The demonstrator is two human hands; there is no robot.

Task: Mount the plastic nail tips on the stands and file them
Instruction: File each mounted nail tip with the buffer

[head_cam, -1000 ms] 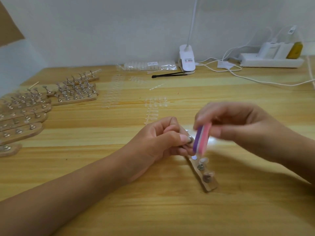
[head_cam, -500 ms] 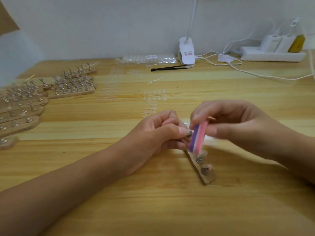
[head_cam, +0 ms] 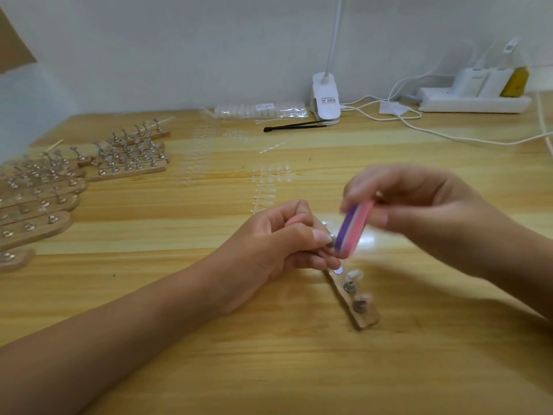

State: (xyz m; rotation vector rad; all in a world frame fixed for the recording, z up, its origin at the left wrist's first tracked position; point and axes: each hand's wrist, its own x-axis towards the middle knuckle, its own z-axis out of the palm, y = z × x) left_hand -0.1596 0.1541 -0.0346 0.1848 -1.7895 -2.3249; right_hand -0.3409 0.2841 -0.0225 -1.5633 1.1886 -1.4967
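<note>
At nine o'clock on the pale wooden table [head_cam: 299, 369], flat wooden strips of small metal stands [head_cam: 125, 166] lie in rows, too blurred to tell whether their tips are filed, and loose clear plastic nail tips [head_cam: 269, 187] lie unmounted toward twelve. At the centre the left hand [head_cam: 278, 244] curls its fingers and pinches one small metal stand [head_cam: 329, 239], just above the short wooden strip [head_cam: 363, 316] at five o'clock, whose two stands bear tips. At three o'clock the right hand [head_cam: 425, 211] pinches a pink-and-purple oblong nail file [head_cam: 353, 232] against the held stand's top, so filing seems under way, with much left.
</note>
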